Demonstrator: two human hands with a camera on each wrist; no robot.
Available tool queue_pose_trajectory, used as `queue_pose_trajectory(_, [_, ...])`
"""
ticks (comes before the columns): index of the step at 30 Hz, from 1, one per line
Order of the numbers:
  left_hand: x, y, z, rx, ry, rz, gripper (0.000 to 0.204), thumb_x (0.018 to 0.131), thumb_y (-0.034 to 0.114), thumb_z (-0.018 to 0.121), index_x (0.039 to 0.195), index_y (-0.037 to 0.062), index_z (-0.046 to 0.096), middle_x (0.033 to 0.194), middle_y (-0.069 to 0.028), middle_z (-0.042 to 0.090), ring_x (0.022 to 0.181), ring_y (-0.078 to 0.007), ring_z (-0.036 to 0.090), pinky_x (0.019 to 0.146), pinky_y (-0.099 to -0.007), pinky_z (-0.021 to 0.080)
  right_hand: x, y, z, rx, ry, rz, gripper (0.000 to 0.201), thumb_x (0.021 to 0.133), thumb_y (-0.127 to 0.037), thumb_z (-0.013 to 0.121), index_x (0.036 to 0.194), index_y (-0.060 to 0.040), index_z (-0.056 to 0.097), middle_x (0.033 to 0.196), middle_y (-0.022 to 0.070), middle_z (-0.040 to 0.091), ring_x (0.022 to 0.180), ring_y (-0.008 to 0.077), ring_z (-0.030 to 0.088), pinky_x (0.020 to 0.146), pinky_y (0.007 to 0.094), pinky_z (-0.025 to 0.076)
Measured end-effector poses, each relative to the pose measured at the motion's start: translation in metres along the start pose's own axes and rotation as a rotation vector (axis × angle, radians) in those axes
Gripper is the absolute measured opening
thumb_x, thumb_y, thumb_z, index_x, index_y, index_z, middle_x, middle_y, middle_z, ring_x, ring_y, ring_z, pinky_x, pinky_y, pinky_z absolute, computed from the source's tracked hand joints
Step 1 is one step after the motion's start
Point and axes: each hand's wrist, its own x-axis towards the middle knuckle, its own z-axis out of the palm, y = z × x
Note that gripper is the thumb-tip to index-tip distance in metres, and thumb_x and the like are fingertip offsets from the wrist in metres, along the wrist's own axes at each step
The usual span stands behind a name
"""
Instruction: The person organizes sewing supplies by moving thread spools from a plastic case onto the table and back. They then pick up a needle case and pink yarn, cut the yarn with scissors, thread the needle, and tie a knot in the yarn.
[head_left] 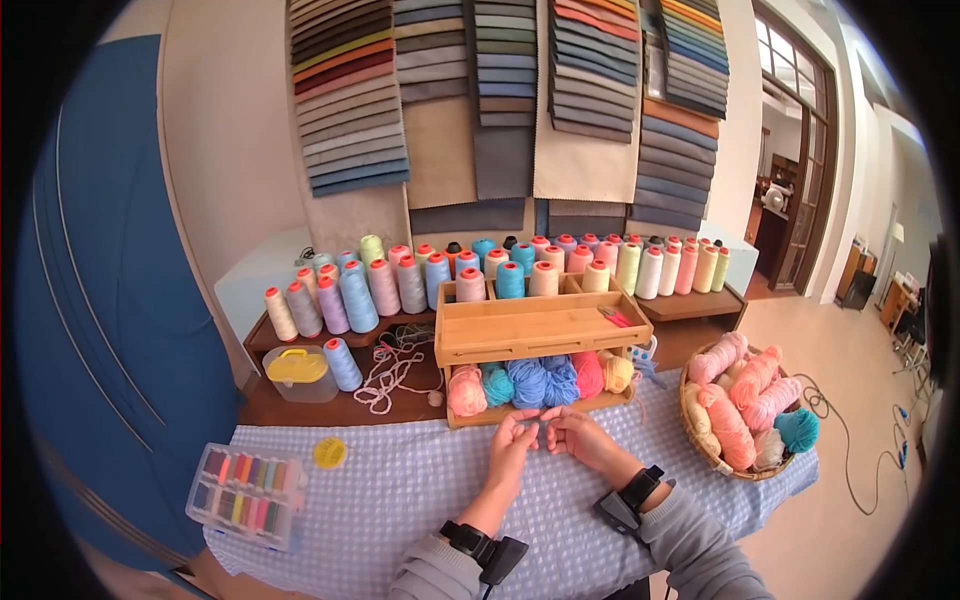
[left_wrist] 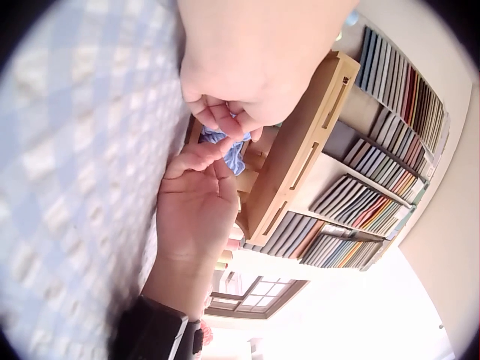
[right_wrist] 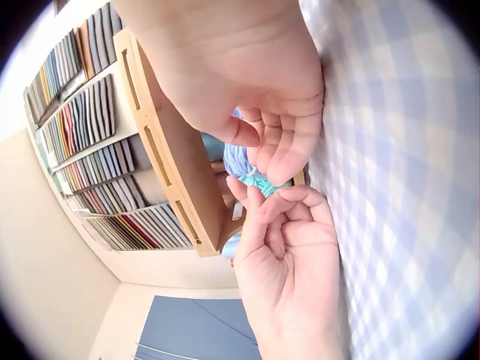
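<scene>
My left hand [head_left: 510,446] and right hand [head_left: 585,440] meet over the front of the checkered cloth [head_left: 390,500], fingertips almost together. In the right wrist view, the left hand [right_wrist: 289,259] has its thumb and forefinger brought together. Bent fingers show on the right hand [right_wrist: 262,90], its thumb apart from the rear fingers. I cannot tell whether something thin is between the fingertips. Just beyond them, blue yarn balls [head_left: 527,383] fill the lower level of a wooden organizer [head_left: 540,335]. The same blue yarn [left_wrist: 234,159] shows behind the fingers in the left wrist view.
At left lie a clear box of colored thread spools [head_left: 245,490] and a round yellow case [head_left: 330,452]. A wicker basket [head_left: 700,440] of yarn skeins stands at right. Thread cones [head_left: 357,290] line the back, near a yellow-lidded tub [head_left: 300,372] and tangled pink cord [head_left: 385,375].
</scene>
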Motion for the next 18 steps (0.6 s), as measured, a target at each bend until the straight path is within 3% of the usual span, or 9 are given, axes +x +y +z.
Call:
queue_pose_trajectory(11, [-0.0023, 0.0027, 0.0019, 0.134, -0.073, 0.000, 0.042, 0.084, 0.003, 0.049, 0.124, 0.0063, 0.038, 0.072, 0.0041, 0.032, 0.069, -0.0079, 0.043, 0.070, -0.0213, 0.037, -0.0007, 0.0069, 0.0013, -0.112, -0.044, -0.024, 0.017, 0.087, -0.012, 0.043, 0.101, -0.0042, 0.051, 0.076, 0.0035, 0.055, 0.066, 0.0107, 0.055, 0.061, 0.0238, 0.048])
queue_pose_trajectory(18, [-0.0032, 0.0037, 0.0007, 0.126, -0.078, -0.021, 0.046, 0.083, 0.001, 0.049, 0.127, 0.0071, 0.037, 0.074, 0.0035, 0.031, 0.071, -0.0087, 0.043, 0.072, -0.0216, 0.037, 0.0010, 0.0087, -0.0025, -0.129, -0.051, -0.010, 0.018, 0.087, -0.011, 0.043, 0.101, -0.0033, 0.051, 0.075, 0.0042, 0.055, 0.065, 0.0114, 0.055, 0.060, 0.0236, 0.049])
